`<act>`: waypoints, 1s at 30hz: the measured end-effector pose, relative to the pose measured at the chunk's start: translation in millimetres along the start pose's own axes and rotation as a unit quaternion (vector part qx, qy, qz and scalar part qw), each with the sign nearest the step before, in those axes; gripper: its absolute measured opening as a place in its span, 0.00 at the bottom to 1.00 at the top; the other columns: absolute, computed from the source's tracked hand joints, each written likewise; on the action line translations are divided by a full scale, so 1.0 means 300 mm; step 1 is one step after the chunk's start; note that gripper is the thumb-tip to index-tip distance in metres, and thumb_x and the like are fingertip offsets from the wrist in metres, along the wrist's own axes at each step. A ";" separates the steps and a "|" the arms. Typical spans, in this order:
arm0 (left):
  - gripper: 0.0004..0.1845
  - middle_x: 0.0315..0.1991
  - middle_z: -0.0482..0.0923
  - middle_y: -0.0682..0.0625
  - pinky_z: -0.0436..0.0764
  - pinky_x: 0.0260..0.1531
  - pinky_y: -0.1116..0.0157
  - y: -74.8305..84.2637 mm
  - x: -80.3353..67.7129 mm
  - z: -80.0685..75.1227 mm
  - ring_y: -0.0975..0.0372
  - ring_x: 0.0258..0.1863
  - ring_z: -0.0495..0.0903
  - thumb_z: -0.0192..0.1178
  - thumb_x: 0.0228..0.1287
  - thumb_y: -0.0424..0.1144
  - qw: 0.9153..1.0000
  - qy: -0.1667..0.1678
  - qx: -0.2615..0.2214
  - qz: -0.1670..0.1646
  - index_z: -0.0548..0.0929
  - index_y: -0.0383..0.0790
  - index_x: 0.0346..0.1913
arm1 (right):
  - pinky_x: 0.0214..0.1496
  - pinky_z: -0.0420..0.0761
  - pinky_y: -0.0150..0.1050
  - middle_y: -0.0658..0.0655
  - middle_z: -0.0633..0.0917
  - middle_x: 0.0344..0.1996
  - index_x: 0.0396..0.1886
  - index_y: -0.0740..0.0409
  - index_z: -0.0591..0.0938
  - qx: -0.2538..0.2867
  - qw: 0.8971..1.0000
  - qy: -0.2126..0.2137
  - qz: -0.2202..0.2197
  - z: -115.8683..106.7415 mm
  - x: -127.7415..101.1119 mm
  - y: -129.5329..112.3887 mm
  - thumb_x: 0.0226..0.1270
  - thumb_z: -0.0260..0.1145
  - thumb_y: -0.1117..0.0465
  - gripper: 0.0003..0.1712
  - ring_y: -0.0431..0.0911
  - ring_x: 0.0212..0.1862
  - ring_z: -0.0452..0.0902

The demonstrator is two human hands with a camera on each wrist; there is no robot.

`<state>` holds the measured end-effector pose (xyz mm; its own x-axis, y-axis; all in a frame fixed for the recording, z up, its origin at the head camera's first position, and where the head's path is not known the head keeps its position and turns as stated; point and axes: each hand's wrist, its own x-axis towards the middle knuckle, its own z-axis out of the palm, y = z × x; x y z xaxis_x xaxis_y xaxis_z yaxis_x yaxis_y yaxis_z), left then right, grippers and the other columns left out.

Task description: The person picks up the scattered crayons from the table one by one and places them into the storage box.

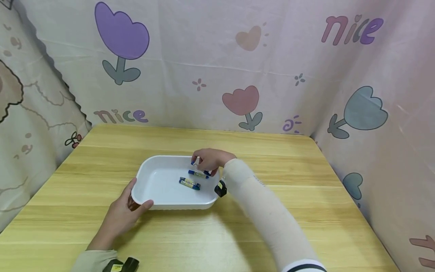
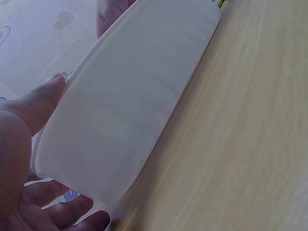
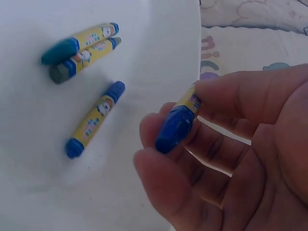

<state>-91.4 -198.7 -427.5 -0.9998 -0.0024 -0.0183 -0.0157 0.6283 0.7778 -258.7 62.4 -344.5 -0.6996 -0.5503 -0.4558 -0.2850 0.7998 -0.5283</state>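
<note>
Your right hand pinches a blue-capped, yellow-labelled crayon; your left hand grips the white tray; only the right wrist view shows three crayons lying inside.

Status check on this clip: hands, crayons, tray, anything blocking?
Left hand grips white tray at near left corner. Right hand pinches blue crayon over tray. Three crayons lie inside. Nothing in the way.

Wooden table; white tray directly on it.
</note>
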 end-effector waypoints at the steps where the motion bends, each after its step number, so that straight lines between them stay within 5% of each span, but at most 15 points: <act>1: 0.53 0.64 0.64 0.25 0.72 0.56 0.44 0.000 0.000 0.000 0.38 0.60 0.71 0.62 0.66 0.54 1.000 0.000 0.000 -0.001 0.39 0.36 0.77 | 0.30 0.85 0.37 0.54 0.75 0.47 0.61 0.50 0.75 -0.001 1.000 -0.001 0.000 0.004 0.005 -0.003 0.71 0.60 0.61 0.19 0.47 0.40 0.77; 20: 0.53 0.65 0.62 0.25 0.71 0.56 0.44 0.001 -0.003 -0.003 0.37 0.60 0.70 0.62 0.65 0.55 1.000 0.000 0.006 -0.004 0.39 0.35 0.77 | 0.32 0.84 0.38 0.53 0.76 0.45 0.55 0.47 0.78 0.012 0.998 -0.009 0.067 0.056 0.035 -0.024 0.67 0.64 0.65 0.18 0.49 0.42 0.76; 30: 0.53 0.64 0.64 0.25 0.72 0.56 0.44 0.001 -0.001 -0.002 0.38 0.59 0.71 0.62 0.65 0.54 1.000 0.004 0.010 0.004 0.40 0.35 0.77 | 0.39 0.85 0.42 0.54 0.78 0.44 0.60 0.50 0.76 0.030 0.998 -0.010 0.054 0.036 0.012 -0.016 0.66 0.63 0.67 0.23 0.50 0.44 0.78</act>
<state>-91.1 -199.0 -426.8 -1.0000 -0.0029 -0.0076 -0.0076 0.6442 0.7648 -252.8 53.9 -351.4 -0.7104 -0.4670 -0.5265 -0.1686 0.8392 -0.5170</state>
